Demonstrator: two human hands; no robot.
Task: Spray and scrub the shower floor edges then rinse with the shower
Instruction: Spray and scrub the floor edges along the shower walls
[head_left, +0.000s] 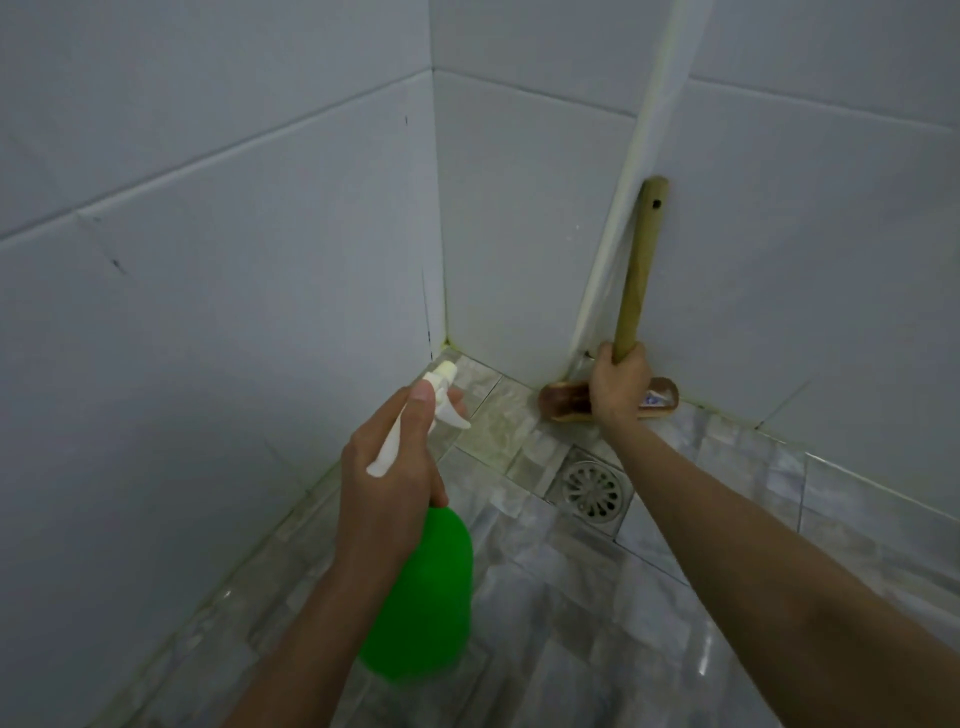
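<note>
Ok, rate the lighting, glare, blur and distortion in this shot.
Head view: dim, bluish, even light with soft shadows; small glare streaks on the glossy floor; wide-angle bending curves the pipe and tile lines; the bottle in the left hand looks slightly soft; the brush in the right hand is fairly sharp.

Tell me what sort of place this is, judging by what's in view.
Most likely a shower corner in a bathroom: white wall tiles meet above a tiled floor, a floor drain sits near the corner, and the left hand holds a green spray bottle, the right hand a wooden-handled brush.
</note>
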